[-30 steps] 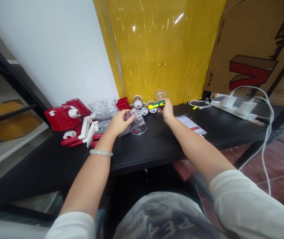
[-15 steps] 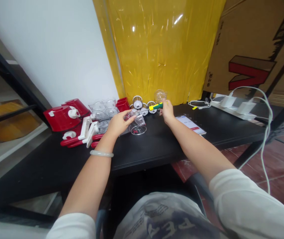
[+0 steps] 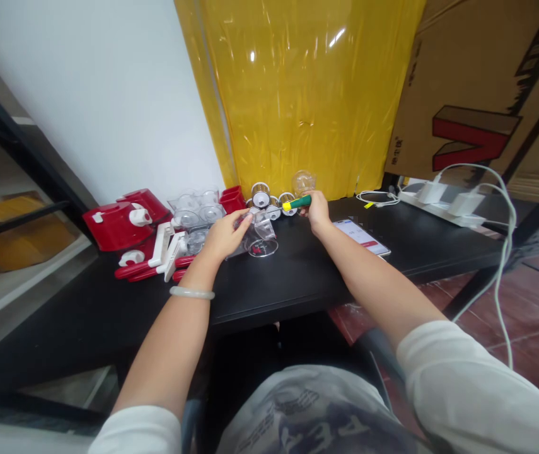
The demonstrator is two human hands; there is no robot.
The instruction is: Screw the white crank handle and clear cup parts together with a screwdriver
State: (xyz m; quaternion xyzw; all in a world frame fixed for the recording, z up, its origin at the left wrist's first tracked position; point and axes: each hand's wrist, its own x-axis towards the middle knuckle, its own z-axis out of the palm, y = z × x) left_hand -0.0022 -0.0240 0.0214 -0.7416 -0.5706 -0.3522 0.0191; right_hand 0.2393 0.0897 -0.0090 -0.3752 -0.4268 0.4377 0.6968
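Observation:
My left hand (image 3: 228,234) is closed around the upper side of a clear plastic cup (image 3: 263,244) with a small red mark, tilted on the black table. My right hand (image 3: 316,211) grips a green-and-yellow tool (image 3: 297,202) that looks like a screwdriver, its yellow end pointing left. Whatever part lies beyond the fingers is hidden. Just behind the tool are several white-rimmed cylinders (image 3: 260,195) with metallic sides. Another clear rounded piece (image 3: 304,180) stands behind my right hand.
Red housings (image 3: 115,225), white-and-red handles (image 3: 159,249) and clear cups (image 3: 192,208) crowd the left. A red block-shaped part (image 3: 232,199) stands behind my left hand. On the right are a lit phone (image 3: 362,237) and a power strip (image 3: 444,210) with trailing cables.
The tool has turned slightly in my right hand, showing more green and less yellow on its handle. My left hand and the cup have barely moved.

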